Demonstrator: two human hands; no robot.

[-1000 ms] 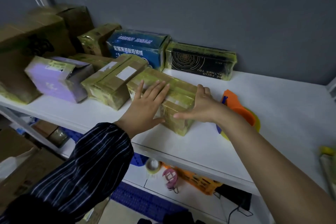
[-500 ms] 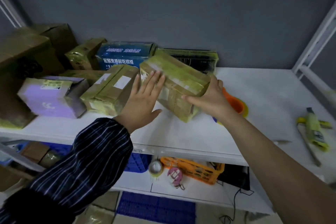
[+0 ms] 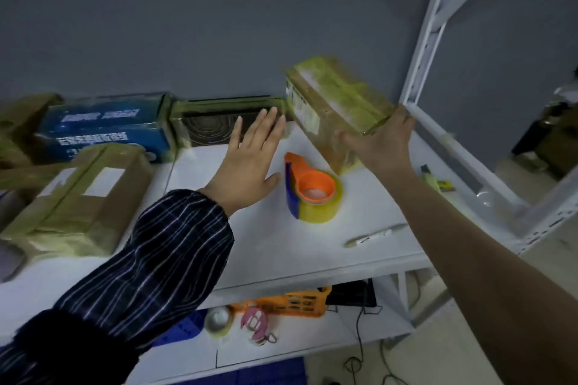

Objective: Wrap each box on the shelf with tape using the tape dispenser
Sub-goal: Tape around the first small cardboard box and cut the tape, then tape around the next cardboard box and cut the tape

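My right hand [image 3: 383,142] grips a tape-wrapped cardboard box [image 3: 331,103] by its right end and holds it tilted above the white shelf [image 3: 281,247], near the right rear corner. My left hand [image 3: 250,159] hovers flat with fingers straight over the shelf, touching nothing, just left of the box. The tape dispenser [image 3: 311,194], orange and blue with a yellowish roll, lies on the shelf between my hands. More wrapped boxes stand at the left: a brown one [image 3: 84,197], a blue one [image 3: 106,125] and a black one [image 3: 215,122].
A white shelf post [image 3: 438,25] rises at the right. A marker [image 3: 375,234] and a small yellow tool [image 3: 434,181] lie on the shelf's right part. Below, an orange basket [image 3: 297,303], a tape roll [image 3: 219,319] and cables sit on the lower shelf.
My right hand has carried the wrapped box up and to the right, away from the other boxes. My left hand has let go of it and now hovers flat. The dispenser is uncovered.
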